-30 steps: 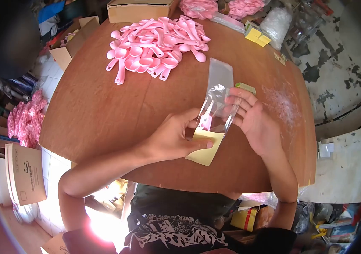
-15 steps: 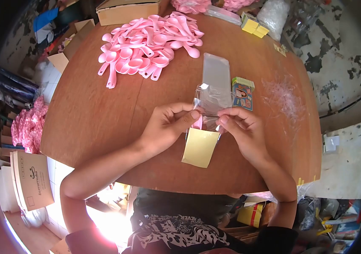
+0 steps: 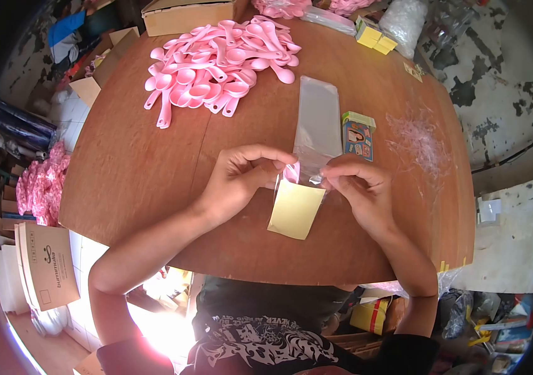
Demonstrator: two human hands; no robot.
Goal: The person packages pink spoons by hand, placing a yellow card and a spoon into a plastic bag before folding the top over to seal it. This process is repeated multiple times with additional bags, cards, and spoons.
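Observation:
A clear plastic bag [image 3: 318, 196] holds a yellow card [image 3: 296, 211] and a pink spoon [image 3: 291, 172], mostly hidden behind the card and my fingers. My left hand [image 3: 239, 181] pinches the bag's upper left edge, next to the spoon. At the upper right edge, the fingers of my right hand [image 3: 359, 183] are closed on the same bag, where its crumpled film catches the light. Just beyond my fingertips lies a stack of flat clear bags [image 3: 318, 115]. Right of that stack is a small printed box [image 3: 358, 136].
A heap of pink spoons [image 3: 216, 69] covers the table's [image 3: 135, 162] far left. Loose clear plastic scraps [image 3: 420, 144] lie on the right. Along the far edge are a cardboard box [image 3: 188, 17], small yellow boxes [image 3: 376, 36] and a bulging clear bag [image 3: 404, 28].
The bag's open top, which stood up above my fingers, is now down between my hands. The bag and card have shifted slightly away from me.

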